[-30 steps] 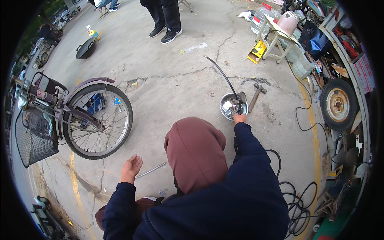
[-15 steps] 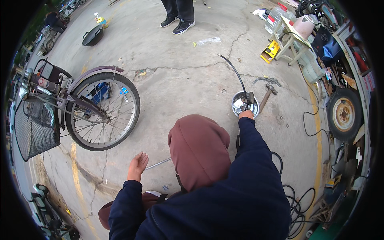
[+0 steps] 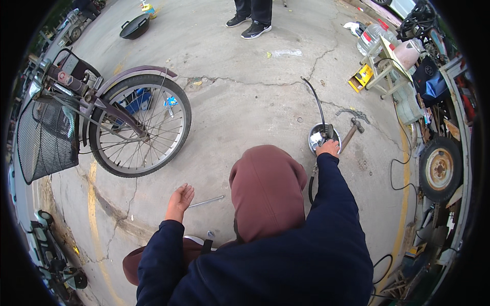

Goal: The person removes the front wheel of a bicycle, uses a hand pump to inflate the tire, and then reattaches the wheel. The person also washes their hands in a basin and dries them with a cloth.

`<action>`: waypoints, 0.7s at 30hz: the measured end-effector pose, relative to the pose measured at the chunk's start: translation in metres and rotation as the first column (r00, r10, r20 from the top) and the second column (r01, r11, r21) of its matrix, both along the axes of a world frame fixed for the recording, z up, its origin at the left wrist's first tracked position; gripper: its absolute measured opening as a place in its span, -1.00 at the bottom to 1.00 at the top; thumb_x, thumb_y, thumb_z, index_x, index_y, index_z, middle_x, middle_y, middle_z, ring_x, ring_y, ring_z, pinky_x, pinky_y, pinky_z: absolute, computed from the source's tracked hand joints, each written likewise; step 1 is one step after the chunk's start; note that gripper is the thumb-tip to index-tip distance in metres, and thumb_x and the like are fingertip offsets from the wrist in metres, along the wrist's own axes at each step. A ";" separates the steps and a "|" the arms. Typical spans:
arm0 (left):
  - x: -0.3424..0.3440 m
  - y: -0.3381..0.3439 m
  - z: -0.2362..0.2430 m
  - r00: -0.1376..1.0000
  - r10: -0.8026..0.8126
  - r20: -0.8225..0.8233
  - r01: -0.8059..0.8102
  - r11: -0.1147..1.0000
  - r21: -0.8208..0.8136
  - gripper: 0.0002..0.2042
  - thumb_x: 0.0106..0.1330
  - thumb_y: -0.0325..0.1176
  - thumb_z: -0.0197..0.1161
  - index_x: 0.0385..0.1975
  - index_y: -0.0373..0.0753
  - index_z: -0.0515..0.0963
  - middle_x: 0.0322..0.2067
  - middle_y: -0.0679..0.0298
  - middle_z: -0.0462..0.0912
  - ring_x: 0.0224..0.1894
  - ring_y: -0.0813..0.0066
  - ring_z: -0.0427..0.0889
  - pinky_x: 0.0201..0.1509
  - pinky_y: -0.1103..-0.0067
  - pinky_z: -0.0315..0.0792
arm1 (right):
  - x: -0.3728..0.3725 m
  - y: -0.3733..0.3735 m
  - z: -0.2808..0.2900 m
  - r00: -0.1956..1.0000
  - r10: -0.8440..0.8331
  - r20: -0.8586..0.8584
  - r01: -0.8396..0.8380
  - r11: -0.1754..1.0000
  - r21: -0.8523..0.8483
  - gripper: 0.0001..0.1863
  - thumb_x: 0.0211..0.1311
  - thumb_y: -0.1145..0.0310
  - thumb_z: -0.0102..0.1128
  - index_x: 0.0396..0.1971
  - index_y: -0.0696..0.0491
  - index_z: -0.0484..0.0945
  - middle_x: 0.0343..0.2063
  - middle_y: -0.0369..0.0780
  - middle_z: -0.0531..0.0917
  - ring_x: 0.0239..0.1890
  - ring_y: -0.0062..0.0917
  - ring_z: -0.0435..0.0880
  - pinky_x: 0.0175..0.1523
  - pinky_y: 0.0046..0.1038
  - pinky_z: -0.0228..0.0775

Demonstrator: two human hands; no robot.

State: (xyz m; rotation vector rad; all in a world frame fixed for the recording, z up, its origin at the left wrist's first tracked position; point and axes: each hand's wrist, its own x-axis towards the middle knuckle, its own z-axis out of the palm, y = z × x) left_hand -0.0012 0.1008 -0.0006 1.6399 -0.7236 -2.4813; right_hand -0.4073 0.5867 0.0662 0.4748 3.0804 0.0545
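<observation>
My left hand [image 3: 181, 198] is held palm up with fingers stretched, beside a thin metal rod [image 3: 209, 200] on the concrete. A maroon hood [image 3: 268, 188] fills the middle between my navy sleeves. My right hand [image 3: 329, 148] reaches to the near side of a steel bowl [image 3: 312, 133], fingers bent over small parts inside; what they hold I cannot make out. A black hose [image 3: 319, 102] rises out of the bowl past a dark fitting, and a hammer [image 3: 351, 133] lies just right of it.
A bicycle's front wheel [image 3: 140, 125] and basket [image 3: 48, 140] stand at left. A person in dark trousers [image 3: 259, 15] stands ahead, near a black basin [image 3: 134, 25]. At right are a stool [image 3: 383, 76], kettle [image 3: 407, 52], coiled hose, cable and spare wheel [image 3: 440, 168] among clutter.
The scene has shifted rightward and slightly up in the view. My right hand's fingers now reach further over the bowl's contents; my left hand stays palm up.
</observation>
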 end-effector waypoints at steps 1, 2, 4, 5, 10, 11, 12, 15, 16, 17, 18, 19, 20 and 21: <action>0.000 0.000 0.000 1.000 0.012 0.006 -0.012 1.000 -0.005 -0.62 0.43 -0.34 0.07 0.20 -0.32 0.38 0.13 0.02 0.49 0.19 0.08 0.49 0.31 0.26 0.39 | -0.004 -0.007 0.006 0.999 0.049 -0.008 -0.049 0.999 0.016 -0.44 -0.02 0.10 0.46 -0.07 0.10 0.49 0.00 -0.13 0.44 0.10 -0.23 0.49 0.03 -0.14 0.52; 0.001 0.000 0.000 1.000 0.010 0.002 -0.010 1.000 0.003 -0.62 0.44 -0.34 0.07 0.20 -0.32 0.38 0.14 0.01 0.48 0.19 0.08 0.49 0.31 0.27 0.38 | -0.009 -0.018 0.010 0.989 0.136 -0.055 -0.134 0.990 0.039 -0.51 0.01 0.15 0.42 -0.11 0.07 0.50 -0.04 -0.15 0.46 0.06 -0.25 0.52 0.01 -0.12 0.52; 0.001 -0.002 -0.002 0.999 0.016 0.031 -0.016 1.000 -0.001 -0.63 0.44 -0.34 0.07 0.20 -0.32 0.38 0.16 0.00 0.46 0.20 0.08 0.47 0.32 0.27 0.37 | -0.022 -0.046 0.008 0.957 0.269 -0.106 -0.255 0.958 0.131 -0.60 0.04 0.19 0.37 -0.17 0.06 0.52 -0.10 -0.14 0.50 0.03 -0.25 0.55 -0.02 -0.12 0.52; 0.002 -0.004 -0.004 1.000 0.027 0.014 -0.027 1.000 0.010 -0.62 0.45 -0.33 0.05 0.21 -0.32 0.37 0.18 0.00 0.44 0.21 0.08 0.47 0.33 0.27 0.37 | -0.030 -0.063 0.003 0.941 0.315 -0.126 -0.293 0.941 0.170 -0.64 0.05 0.20 0.35 -0.19 0.06 0.53 -0.11 -0.13 0.51 0.01 -0.24 0.56 -0.04 -0.10 0.53; 0.020 -0.055 -0.013 0.944 0.330 -0.020 -0.330 0.944 0.008 -0.56 0.49 -0.26 -0.03 0.31 -0.28 0.25 0.30 0.02 0.34 0.27 0.11 0.42 0.33 0.27 0.36 | -0.067 -0.181 -0.051 0.754 0.656 -0.035 -0.626 0.702 -0.338 -0.60 0.06 0.31 0.38 -0.12 0.15 0.54 -0.06 0.00 0.49 0.01 -0.07 0.55 0.08 -0.15 0.47; 0.028 -0.073 -0.013 0.915 0.404 -0.015 -0.404 0.915 -0.019 -0.54 0.50 -0.25 -0.04 0.33 -0.26 0.22 0.32 0.04 0.31 0.29 0.12 0.40 0.33 0.27 0.36 | -0.075 -0.207 -0.063 0.697 0.714 -0.073 -0.687 0.634 -0.355 -0.59 0.06 0.32 0.38 -0.10 0.15 0.53 -0.05 0.00 0.49 0.02 -0.08 0.54 0.08 -0.16 0.46; 0.040 -0.093 -0.012 0.879 0.477 -0.012 -0.477 0.878 -0.043 -0.53 0.51 -0.24 -0.06 0.35 -0.24 0.19 0.34 0.06 0.29 0.31 0.13 0.39 0.33 0.27 0.36 | -0.084 -0.228 -0.076 0.655 0.751 -0.089 -0.723 0.587 -0.365 -0.59 0.06 0.34 0.38 -0.08 0.14 0.53 -0.05 0.00 0.49 0.03 -0.08 0.53 0.09 -0.17 0.46; 0.076 -0.157 0.001 0.749 0.662 0.033 -0.647 0.741 -0.178 -0.52 0.51 -0.24 -0.08 0.39 -0.17 0.15 0.38 0.16 0.24 0.35 0.16 0.34 0.32 0.29 0.38 | -0.124 -0.274 -0.104 0.614 0.786 -0.073 -0.767 0.572 -0.290 -0.55 0.06 0.37 0.37 -0.01 0.12 0.51 -0.03 -0.01 0.48 0.05 -0.10 0.52 0.11 -0.19 0.44; 0.090 -0.176 0.008 0.702 0.711 0.028 -0.685 0.686 -0.243 -0.51 0.51 -0.24 -0.09 0.40 -0.17 0.13 0.41 0.19 0.19 0.39 0.18 0.27 0.35 0.26 0.34 | -0.135 -0.293 -0.114 0.621 0.783 -0.030 -0.762 0.594 -0.257 -0.53 0.06 0.38 0.37 0.01 0.11 0.50 -0.02 -0.01 0.47 0.06 -0.10 0.51 0.12 -0.19 0.44; 0.103 -0.192 0.015 0.699 0.715 -0.017 -0.682 0.660 -0.316 -0.50 0.52 -0.23 -0.09 0.41 -0.17 0.11 0.42 0.19 0.16 0.41 0.18 0.23 0.38 0.23 0.29 | -0.146 -0.302 -0.120 0.588 0.807 -0.055 -0.789 0.558 -0.257 -0.53 0.07 0.42 0.35 0.03 0.09 0.49 -0.02 -0.02 0.47 0.04 -0.11 0.52 0.11 -0.20 0.44; 0.117 -0.208 0.026 0.666 0.746 -0.029 -0.695 0.606 -0.387 -0.48 0.52 -0.22 -0.09 0.42 -0.17 0.08 0.43 0.18 0.13 0.43 0.19 0.19 0.41 0.21 0.24 | -0.155 -0.314 -0.127 0.607 0.794 -0.036 -0.779 0.586 -0.224 -0.55 0.09 0.46 0.31 0.03 0.08 0.49 0.00 -0.02 0.46 0.04 -0.10 0.52 0.09 -0.20 0.45; 0.127 -0.222 0.036 0.668 0.741 -0.072 -0.689 0.580 -0.435 -0.44 0.53 -0.18 -0.09 0.45 -0.19 0.02 0.46 0.18 0.07 0.46 0.18 0.12 0.45 0.18 0.13 | -0.160 -0.322 -0.134 0.590 0.804 -0.079 -0.799 0.567 -0.201 -0.62 0.15 0.51 0.20 0.02 0.08 0.49 0.01 -0.01 0.46 0.03 -0.09 0.52 0.07 -0.19 0.46; 0.132 -0.239 0.046 0.686 0.723 -0.087 -0.665 0.573 -0.480 -0.42 0.53 -0.15 -0.08 0.46 -0.21 -0.01 0.46 0.18 0.05 0.47 0.17 0.10 0.46 0.17 0.10 | -0.167 -0.328 -0.140 0.592 0.803 -0.066 -0.800 0.576 -0.168 -0.65 0.20 0.54 0.09 0.02 0.08 0.49 0.02 0.00 0.46 0.03 -0.07 0.52 0.06 -0.18 0.47; 0.134 -0.254 0.055 0.717 0.693 -0.076 -0.614 0.575 -0.540 -0.40 0.53 -0.11 -0.08 0.46 -0.23 -0.02 0.47 0.18 0.03 0.47 0.17 0.07 0.46 0.16 0.09 | -0.170 -0.333 -0.146 0.592 0.803 -0.065 -0.803 0.582 -0.127 -0.70 0.23 0.56 0.04 -0.03 0.09 0.49 0.01 0.01 0.46 0.01 -0.06 0.53 0.05 -0.16 0.46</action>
